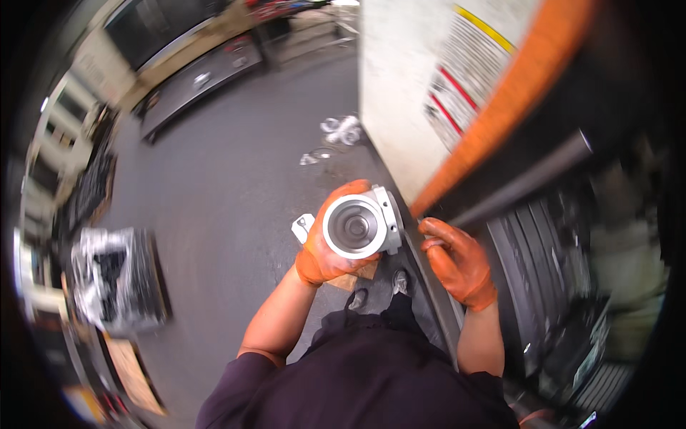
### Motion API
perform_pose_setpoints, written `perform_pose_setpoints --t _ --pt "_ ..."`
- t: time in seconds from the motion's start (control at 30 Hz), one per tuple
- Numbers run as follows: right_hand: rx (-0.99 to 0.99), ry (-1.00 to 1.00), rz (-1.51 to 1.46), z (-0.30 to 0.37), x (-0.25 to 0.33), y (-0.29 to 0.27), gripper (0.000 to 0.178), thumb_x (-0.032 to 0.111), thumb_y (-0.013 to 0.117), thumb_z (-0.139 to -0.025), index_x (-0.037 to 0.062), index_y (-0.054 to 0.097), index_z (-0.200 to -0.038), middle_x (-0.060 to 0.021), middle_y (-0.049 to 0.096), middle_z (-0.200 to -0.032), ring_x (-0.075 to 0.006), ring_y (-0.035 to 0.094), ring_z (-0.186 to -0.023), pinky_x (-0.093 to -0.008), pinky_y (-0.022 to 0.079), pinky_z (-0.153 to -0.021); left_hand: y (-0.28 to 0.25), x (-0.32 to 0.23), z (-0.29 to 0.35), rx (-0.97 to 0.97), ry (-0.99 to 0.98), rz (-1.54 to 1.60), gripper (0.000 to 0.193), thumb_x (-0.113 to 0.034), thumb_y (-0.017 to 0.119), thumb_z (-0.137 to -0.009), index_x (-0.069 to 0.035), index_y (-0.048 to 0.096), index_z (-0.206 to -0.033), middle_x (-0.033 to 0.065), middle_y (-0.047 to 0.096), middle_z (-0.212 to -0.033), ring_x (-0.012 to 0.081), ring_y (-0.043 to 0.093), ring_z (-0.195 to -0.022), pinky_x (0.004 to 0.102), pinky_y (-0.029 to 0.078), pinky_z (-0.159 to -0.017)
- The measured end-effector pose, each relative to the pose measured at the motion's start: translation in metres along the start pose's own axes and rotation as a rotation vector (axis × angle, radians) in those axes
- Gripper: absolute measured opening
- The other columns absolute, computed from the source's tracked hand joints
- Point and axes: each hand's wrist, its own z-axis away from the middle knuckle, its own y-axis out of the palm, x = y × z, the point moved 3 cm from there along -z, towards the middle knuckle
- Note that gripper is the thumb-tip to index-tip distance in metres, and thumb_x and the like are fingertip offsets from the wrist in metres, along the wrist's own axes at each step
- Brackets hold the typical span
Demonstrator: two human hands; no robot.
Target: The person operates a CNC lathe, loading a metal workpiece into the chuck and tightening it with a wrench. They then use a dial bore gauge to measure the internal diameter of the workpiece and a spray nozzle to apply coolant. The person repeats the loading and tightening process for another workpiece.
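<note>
Grey workshop floor (229, 186) below. Left hand (325, 247), orange-gloved, fingers clamped around round silver metal housing (359, 225), held at chest height. Right hand (457, 261) fingers curled loosely, beside dark bar (529, 179), touching curved machine edge (429, 286).

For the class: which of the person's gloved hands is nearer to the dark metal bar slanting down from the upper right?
Right. The right hand sits just below the bar's lower end; the left hand is farther left, gripping a round metal part.
</note>
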Motion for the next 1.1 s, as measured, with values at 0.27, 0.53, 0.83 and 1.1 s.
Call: perform_pose_setpoints --t 0.27,0.53,0.83,1.1 --pt "-0.561 0.105 0.252 0.195 0.056 -0.054 0.035 -0.013 0.054 -0.092 -0.0081 0.065 -0.126 -0.0202 0.071 -0.116 -0.0205 0.071 -0.086 -0.0325 0.058 -0.078 0.155 0.082 0.02 0.665 -0.347 0.258 0.103 -0.038 0.094 -0.072 -0.001 0.042 -0.153 0.0126 0.063 -0.139 0.0255 0.063 -0.125 0.0392 0.052 -0.106" --pt "-1.204 0.402 0.111 0.42 0.135 -0.068 0.03 -0.006 0.052 -0.099 -0.0074 0.067 -0.125 -0.0162 0.072 -0.111 -0.016 0.069 -0.082 -0.026 0.056 -0.074 0.341 0.155 0.16 0.71 -0.987 1.16 0.102 -0.077 0.069 -0.083 -0.008 0.044 -0.154 0.0162 0.059 -0.143 0.0322 0.064 -0.124 0.05 0.053 -0.108" --pt "-1.2 0.273 0.526 0.574 0.213 -0.089 0.047 -0.008 0.073 -0.082 -0.0067 0.066 -0.128 -0.0213 0.069 -0.119 -0.0196 0.067 -0.085 -0.0332 0.056 -0.075 0.476 0.166 0.303 0.824 -1.237 1.177 0.1 -0.087 0.039 -0.09 -0.012 0.041 -0.156 0.0161 0.056 -0.147 0.0334 0.057 -0.13 0.0559 0.056 -0.088" --pt "-0.954 0.258 0.892 0.603 0.254 -0.114 0.053 0.012 0.093 -0.067 0.0006 0.071 -0.113 -0.0232 0.065 -0.127 -0.0349 0.073 -0.096 -0.0407 0.059 -0.078 0.536 0.115 0.348 1.092 -1.19 0.48 0.083 -0.075 0.046 -0.098 -0.009 0.051 -0.148 0.0106 0.068 -0.131 0.0248 0.071 -0.111 0.0423 0.062 -0.09"
